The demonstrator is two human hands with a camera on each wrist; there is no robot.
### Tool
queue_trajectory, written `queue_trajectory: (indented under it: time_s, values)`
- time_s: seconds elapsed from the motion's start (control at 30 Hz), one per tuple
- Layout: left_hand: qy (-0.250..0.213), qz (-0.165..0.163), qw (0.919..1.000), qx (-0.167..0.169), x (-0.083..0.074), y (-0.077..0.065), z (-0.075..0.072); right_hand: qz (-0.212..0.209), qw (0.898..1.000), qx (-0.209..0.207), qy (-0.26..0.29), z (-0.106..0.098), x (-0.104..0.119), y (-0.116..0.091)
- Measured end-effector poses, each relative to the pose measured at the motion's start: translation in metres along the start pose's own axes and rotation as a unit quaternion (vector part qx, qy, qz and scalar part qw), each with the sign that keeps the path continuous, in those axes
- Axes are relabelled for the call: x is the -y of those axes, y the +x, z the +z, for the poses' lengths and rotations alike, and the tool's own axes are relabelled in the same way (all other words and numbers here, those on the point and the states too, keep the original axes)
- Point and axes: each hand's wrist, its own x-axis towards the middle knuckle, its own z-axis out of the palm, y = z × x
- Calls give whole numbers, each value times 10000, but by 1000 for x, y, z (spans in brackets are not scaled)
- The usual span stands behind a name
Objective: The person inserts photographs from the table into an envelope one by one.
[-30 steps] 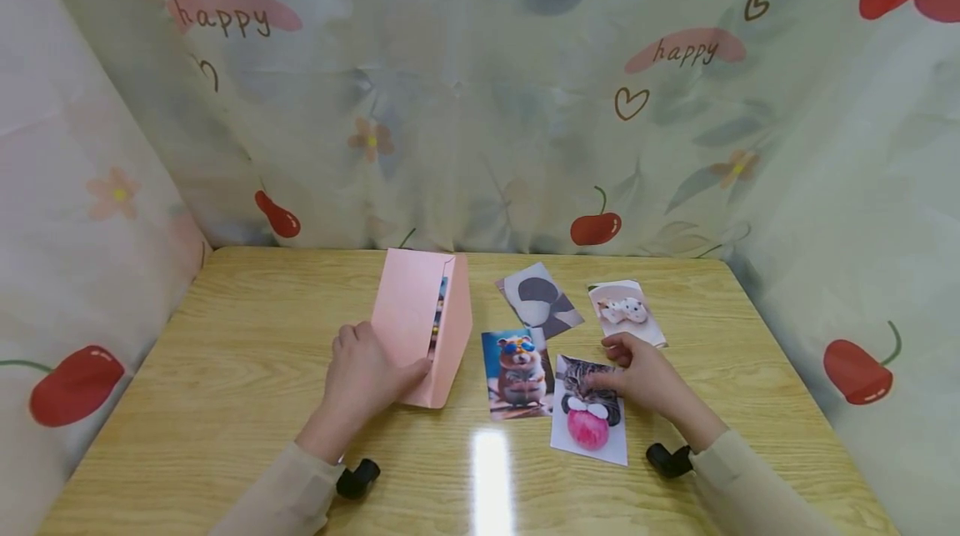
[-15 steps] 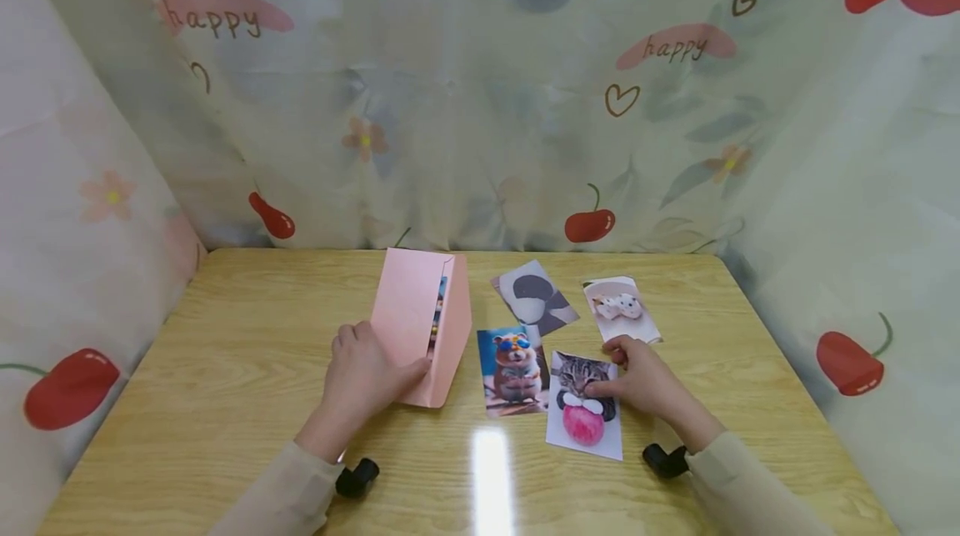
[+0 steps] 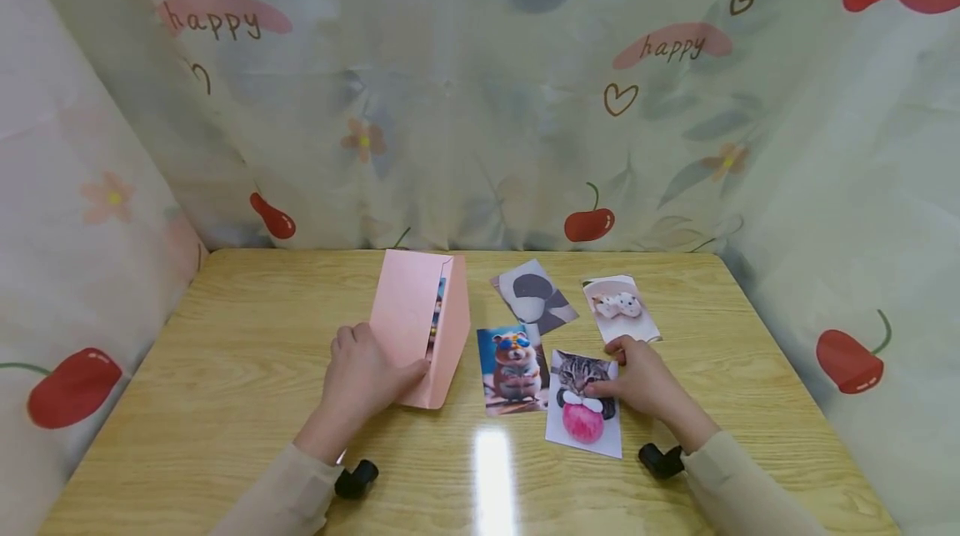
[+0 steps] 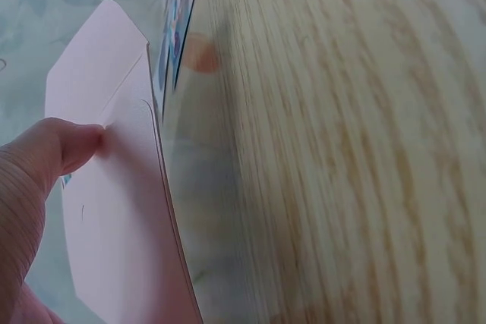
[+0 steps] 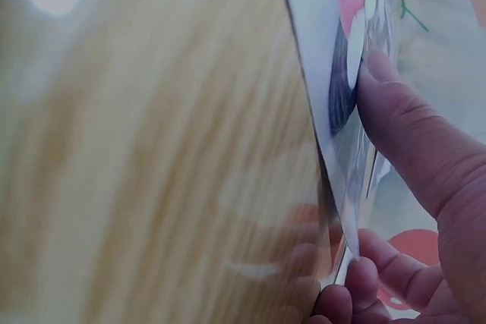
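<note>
On the wooden table (image 3: 225,353) stands a pink envelope (image 3: 420,328), flap open, with a picture showing in its mouth. My left hand (image 3: 363,378) holds its near side, thumb pressed on the paper (image 4: 114,210). My right hand (image 3: 637,382) pinches the right edge of a cat photo (image 3: 581,419). The thumb (image 5: 410,134) lies on top and curled fingers (image 5: 380,278) sit under the slightly lifted edge (image 5: 334,58). A hamster photo (image 3: 513,369) lies flat between the envelope and the cat photo.
Two more photos lie further back: a grey and black one (image 3: 534,297) and a small white animal one (image 3: 618,308). Cherry-print curtains (image 3: 480,102) close in the table on three sides. Bare wood stretches left of the envelope and along the near edge.
The view has shifted slightly. My right hand and the cat photo have edged a little to the left. The left hand keeps its hold on the envelope.
</note>
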Motion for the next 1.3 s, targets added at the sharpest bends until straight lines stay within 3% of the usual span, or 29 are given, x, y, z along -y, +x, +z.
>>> queue_trajectory:
  time_s: [0.53,0.73,0.93,1.3]
  values:
    - [-3,38,10000,-91,3,-1,2,-99,9998,-157,4,1,4,-1]
    - [-35,81,9998,-154,5,-1,1,-220,9994,-166,207,-8,5,1]
    - [-35,55,9999,-133,5,0,1,-262,9949,-152,962,-26,9,4]
    - [-75,109,9998,-115,3,0,2,-195,9705,-662,2312,-46,35,14]
